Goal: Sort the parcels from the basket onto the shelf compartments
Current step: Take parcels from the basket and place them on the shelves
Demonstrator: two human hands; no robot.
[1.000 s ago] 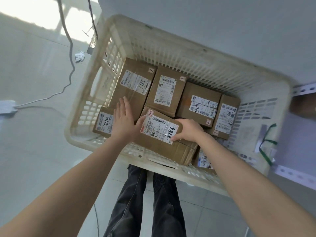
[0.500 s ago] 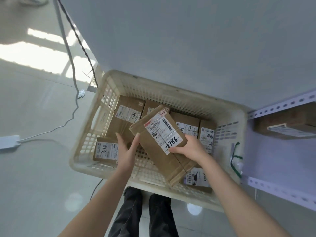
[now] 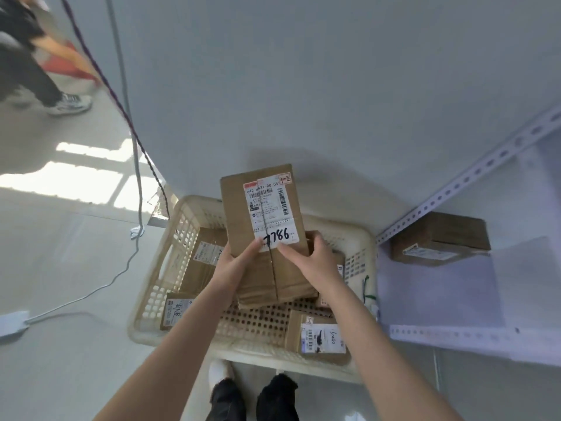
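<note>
Head view: I hold the brown cardboard parcel (image 3: pixel 243 217) marked 7786 above the cream perforated plastic basket (image 3: pixel 151 287), left hand (image 3: pixel 232 267) and right hand (image 3: pixel 314 261) each with a grip pinching its near end, long axis pointing far. The white slotted-metal shelf (image 3: pixel 473 173) lies to the right, nearer my right hand, so I'd swing rightward.

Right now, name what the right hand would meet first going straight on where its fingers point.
The 7786 parcel, which the right hand grips at its label; beyond that, probably the left hand, though depth is unclear.
</note>
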